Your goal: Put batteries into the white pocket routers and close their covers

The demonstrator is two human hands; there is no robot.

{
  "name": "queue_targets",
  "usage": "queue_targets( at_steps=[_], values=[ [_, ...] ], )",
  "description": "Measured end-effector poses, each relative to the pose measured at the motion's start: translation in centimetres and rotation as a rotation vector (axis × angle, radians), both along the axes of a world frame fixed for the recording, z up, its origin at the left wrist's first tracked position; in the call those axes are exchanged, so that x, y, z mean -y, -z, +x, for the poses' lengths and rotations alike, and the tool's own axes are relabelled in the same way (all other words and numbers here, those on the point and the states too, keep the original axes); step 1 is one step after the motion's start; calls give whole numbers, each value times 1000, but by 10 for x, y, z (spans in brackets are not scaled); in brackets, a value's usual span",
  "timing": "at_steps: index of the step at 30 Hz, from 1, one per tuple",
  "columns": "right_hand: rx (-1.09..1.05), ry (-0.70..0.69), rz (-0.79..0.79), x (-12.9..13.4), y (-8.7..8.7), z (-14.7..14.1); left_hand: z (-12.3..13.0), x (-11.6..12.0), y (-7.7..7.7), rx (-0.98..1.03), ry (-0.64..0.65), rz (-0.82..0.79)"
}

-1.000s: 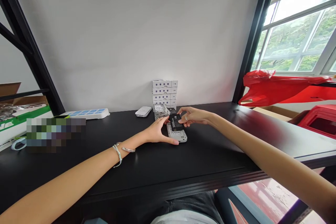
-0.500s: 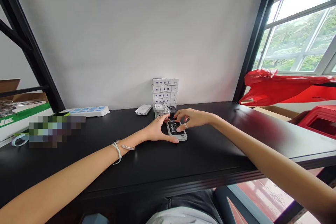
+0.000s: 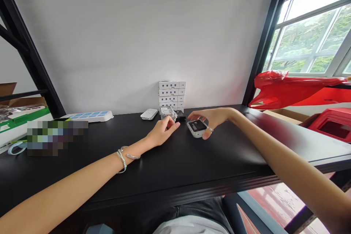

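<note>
Your table [image 3: 164,170] bore a box stack [image 3: 172,92], white devices [image 3: 167,110] before it, white covers [image 3: 149,114] and a power strip [image 3: 94,116] left of it.

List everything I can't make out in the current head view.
In the head view:
- White rectangular handheld device: underside faces away; one side partly hidden by the right hand.
- Black rectangular battery: print blurred and too small.
- Stacked white rectangular casings: lower part hidden by the left hand; contact unclear.
- White cardboard boxes: print too small.
- Green-and-white cardboard box: cut off by the left edge.
- Red plastic container: cut off by the right edge.
</note>
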State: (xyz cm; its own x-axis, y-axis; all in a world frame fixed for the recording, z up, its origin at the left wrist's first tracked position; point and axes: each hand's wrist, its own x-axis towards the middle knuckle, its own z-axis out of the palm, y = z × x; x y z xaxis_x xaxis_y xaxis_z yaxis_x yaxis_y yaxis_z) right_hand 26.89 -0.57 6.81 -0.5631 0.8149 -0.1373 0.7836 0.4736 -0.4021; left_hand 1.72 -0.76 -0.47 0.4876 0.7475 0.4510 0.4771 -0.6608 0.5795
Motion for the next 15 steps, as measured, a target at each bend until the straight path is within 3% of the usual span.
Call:
queue_targets(
  at_steps=[4,8,12,15],
  values=[
    [24,192,47,-48,6,24,1,3,-2,-145,-134,68],
    [6,274,119,-92,24,23,1,5,-4,-241,-141,80],
    [-74,260,63,-103,34,17,2,7,-5,-272,-149,88],
    [-82,257,87,-97,30,18,3,7,-6,-273,-145,92]
  ],
)
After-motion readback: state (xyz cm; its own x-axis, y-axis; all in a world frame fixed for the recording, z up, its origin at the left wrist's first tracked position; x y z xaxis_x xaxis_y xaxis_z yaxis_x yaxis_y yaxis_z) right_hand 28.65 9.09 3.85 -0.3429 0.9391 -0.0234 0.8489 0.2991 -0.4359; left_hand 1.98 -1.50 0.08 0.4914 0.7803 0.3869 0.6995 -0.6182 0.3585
